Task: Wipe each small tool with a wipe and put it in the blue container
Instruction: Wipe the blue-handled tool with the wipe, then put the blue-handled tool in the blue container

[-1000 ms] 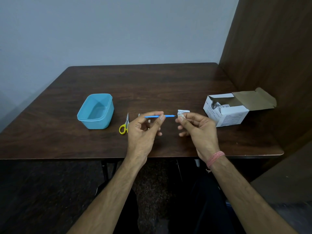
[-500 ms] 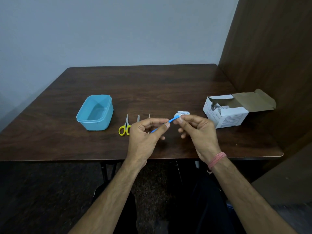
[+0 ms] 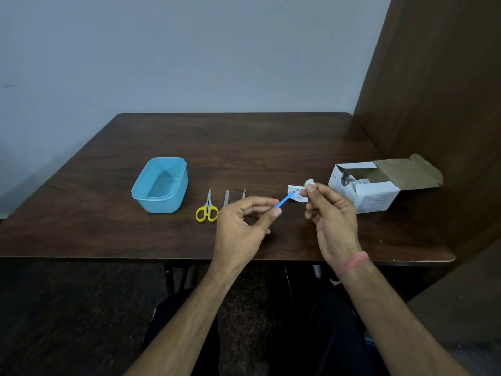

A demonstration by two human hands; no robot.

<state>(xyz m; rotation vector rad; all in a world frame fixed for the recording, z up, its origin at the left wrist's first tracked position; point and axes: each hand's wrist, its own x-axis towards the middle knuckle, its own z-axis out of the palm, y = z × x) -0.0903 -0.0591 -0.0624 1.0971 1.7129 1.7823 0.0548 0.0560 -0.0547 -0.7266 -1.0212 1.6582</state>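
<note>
Dark wooden table [image 3: 162, 240] — pale wall [image 3: 189, 50], brown panel [image 3: 447, 90] right.

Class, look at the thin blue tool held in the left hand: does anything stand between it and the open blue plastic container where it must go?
Nothing visible blocks it. The thin blue tool, pinched by the left hand, is above the table; the yellow-handled scissors lie flat below the route to the open blue plastic container.

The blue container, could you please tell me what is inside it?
The blue container appears to hold nothing: its bare floor shows. Its near wall hides a strip of the floor.
</note>
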